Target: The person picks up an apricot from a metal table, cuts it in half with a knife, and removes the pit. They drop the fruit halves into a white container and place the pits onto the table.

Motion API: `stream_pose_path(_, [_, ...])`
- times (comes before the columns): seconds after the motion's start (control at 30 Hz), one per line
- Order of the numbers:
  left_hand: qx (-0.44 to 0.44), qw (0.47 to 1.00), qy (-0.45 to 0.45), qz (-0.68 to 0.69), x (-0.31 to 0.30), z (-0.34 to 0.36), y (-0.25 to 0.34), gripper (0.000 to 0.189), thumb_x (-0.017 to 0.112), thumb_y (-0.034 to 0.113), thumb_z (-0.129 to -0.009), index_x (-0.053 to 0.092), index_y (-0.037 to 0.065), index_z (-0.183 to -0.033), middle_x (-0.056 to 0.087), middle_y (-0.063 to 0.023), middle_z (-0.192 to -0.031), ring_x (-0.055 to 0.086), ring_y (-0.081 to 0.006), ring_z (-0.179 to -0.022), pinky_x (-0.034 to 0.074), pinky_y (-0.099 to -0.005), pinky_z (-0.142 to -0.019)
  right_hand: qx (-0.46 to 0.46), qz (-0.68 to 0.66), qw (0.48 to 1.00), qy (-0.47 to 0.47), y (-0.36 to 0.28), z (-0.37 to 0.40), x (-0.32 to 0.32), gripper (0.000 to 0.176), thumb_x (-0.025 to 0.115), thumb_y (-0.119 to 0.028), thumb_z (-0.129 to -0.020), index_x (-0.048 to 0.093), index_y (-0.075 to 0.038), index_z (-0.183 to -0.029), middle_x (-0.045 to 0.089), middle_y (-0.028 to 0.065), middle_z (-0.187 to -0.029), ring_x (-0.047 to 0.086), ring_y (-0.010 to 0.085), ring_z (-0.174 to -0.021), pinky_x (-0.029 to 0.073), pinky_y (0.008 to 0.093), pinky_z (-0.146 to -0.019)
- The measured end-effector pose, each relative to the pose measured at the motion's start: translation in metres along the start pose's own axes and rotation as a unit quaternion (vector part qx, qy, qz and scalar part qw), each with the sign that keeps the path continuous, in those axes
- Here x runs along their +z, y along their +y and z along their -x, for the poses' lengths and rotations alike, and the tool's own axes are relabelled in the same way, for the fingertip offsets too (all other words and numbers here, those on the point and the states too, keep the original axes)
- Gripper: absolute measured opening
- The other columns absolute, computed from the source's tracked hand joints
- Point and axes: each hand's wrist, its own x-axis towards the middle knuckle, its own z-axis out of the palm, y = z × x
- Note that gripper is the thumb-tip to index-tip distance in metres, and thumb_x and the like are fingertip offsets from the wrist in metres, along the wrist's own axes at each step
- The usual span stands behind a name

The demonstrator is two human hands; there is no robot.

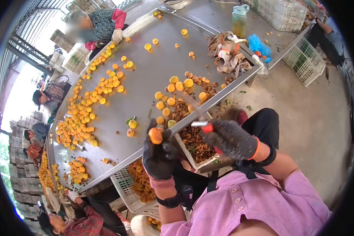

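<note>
My left hand [158, 151], in a dark work glove, is closed round an orange apricot [155, 135] at the table's near edge. In my right hand [234, 140], also gloved, is a small red-handled knife [200, 123]; its short metal end points left toward the fruit, apart from it. Several whole apricots [171, 101] lie on the metal table just beyond my hands, next to a heap of brown pits [180, 109]. Below the table edge, between my hands, stands a white crate [188, 152] holding brown pits and scraps.
Many apricots [80, 114] spread along the table's left side. A perforated crate [124, 188] of orange fruit stands below left. Dirty gloves [227, 53], a blue bag [259, 46] and a drink bottle [239, 21] lie farther right. Other people sit around the table's left side.
</note>
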Motion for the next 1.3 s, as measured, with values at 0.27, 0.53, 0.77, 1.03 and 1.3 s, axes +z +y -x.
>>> stream_pose_path(0.27, [0.149, 0.906, -0.005, -0.396, 0.012, 0.044, -0.024, 0.054, 0.060, 0.010, -0.074, 0.041, -0.009, -0.121, 0.059, -0.0144, -0.102, 0.059, -0.0182, -0.086, 0.048, -0.0291, -0.074, -0.063, 0.023, 0.997, -0.043, -0.040, -0.004, 0.033, 0.027, 0.054, -0.023, -0.086, 0.054, -0.002, -0.103, 0.058, 0.0186, -0.080, 0.056, 0.0379, -0.075, 0.044, 0.0428, -0.062])
stream_pose_path(0.53, [0.236, 0.876, -0.040, -0.419, -0.005, 0.059, -0.027, 0.048, 0.054, -0.002, -0.077, 0.039, -0.001, -0.122, 0.055, -0.0157, -0.105, 0.055, -0.0115, -0.066, 0.045, -0.0203, -0.053, -0.109, 0.046, 0.992, -0.039, -0.030, 0.014, 0.048, 0.050, 0.068, -0.021, -0.069, 0.051, 0.001, -0.110, 0.052, 0.0241, -0.105, 0.056, 0.0372, -0.088, 0.046, 0.0409, -0.070])
stream_pose_path(0.77, [0.046, 0.977, 0.167, -0.125, -0.036, 0.095, 0.028, 0.046, 0.044, 0.040, -0.090, 0.054, 0.000, -0.110, 0.059, -0.0078, -0.067, 0.046, -0.0075, -0.042, 0.032, -0.0177, -0.037, -0.244, 0.591, 0.767, -0.050, -0.009, 0.045, 0.000, 0.037, 0.057, -0.005, -0.083, 0.048, -0.002, -0.119, 0.057, 0.0098, -0.111, 0.058, 0.0178, -0.088, 0.047, 0.0284, -0.070])
stream_pose_path(1.03, [0.130, 0.751, 0.477, -0.437, -0.080, 0.265, 0.074, 0.041, 0.050, 0.038, -0.086, 0.060, -0.002, -0.092, 0.053, -0.0062, -0.061, 0.040, -0.0089, -0.039, 0.029, -0.0209, -0.035, -0.235, 0.534, 0.808, -0.088, 0.024, 0.037, -0.009, 0.048, 0.066, -0.002, -0.063, 0.054, -0.003, -0.110, 0.056, 0.0183, -0.103, 0.059, 0.0314, -0.082, 0.049, 0.0375, -0.070])
stream_pose_path(1.3, [0.084, 0.619, 0.612, -0.485, -0.128, 0.244, 0.113, 0.036, 0.063, 0.025, -0.082, 0.051, 0.000, -0.105, 0.062, -0.0152, -0.077, 0.056, -0.0202, -0.041, 0.045, -0.0294, -0.035, 0.207, -0.117, 0.970, 0.054, 0.022, 0.025, 0.017, 0.022, 0.057, -0.002, -0.084, 0.053, 0.000, -0.105, 0.060, 0.0078, -0.090, 0.059, 0.0137, -0.073, 0.047, 0.0229, -0.062])
